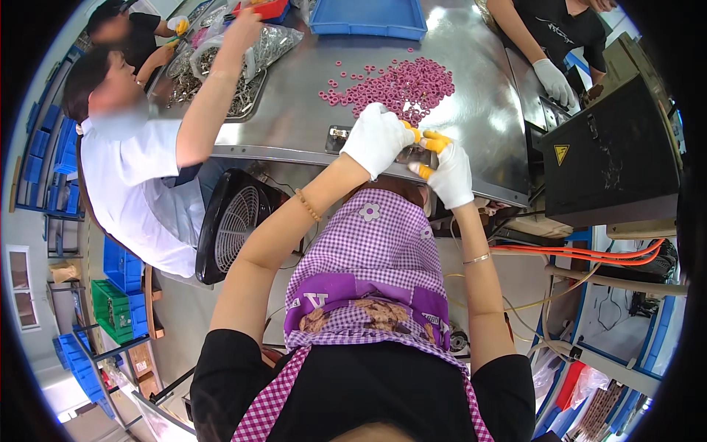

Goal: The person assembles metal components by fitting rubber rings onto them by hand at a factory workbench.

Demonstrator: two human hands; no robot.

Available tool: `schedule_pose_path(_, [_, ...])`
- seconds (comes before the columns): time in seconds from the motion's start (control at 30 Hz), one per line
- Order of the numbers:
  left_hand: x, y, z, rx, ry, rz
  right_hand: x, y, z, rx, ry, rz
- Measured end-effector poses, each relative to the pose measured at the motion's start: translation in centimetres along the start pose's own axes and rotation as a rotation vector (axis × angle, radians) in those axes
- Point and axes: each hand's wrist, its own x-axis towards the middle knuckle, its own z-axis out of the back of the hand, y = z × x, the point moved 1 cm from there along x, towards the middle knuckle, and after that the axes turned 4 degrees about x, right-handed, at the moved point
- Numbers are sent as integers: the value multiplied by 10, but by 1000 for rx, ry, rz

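My left hand (377, 138) and my right hand (446, 171) wear white gloves with yellow fingertips. Both meet over a small metal part (414, 155) at the near edge of the steel table (294, 118). The fingers of both hands pinch that part; how it is shaped stays hidden under the gloves. Just beyond my hands lies a heap of several pink rubber rings (401, 85). A small metal fixture (338, 135) sits on the table beside my left hand.
A blue plastic tray (368, 16) stands at the far edge. A person in white at the left reaches to a tray of metal parts (243, 96). Another gloved hand (554, 81) works at the right by a black machine box (611, 155). A black fan (232, 221) stands under the table.
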Motion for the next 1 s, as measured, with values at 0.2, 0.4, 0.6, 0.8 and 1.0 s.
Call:
schedule_pose_path(0.2, [1,0,9,-37,-6,37,3,22,13,-423,40,170])
schedule_pose_path(0.4, [-42,37,46,-473,27,880,19,4,41,-753,-130,-218])
schedule_pose_path(0.6, [-115,50,-28,-578,-100,1260,72,-55,73,-948,-265,-544])
schedule_pose_path(0.8, [-100,36,-32,-719,42,1200,81,-79,76,-871,-323,-555])
schedule_pose_path(1.0, [4,42,9,-317,258,648,78,-80,77,-873,-339,-556])
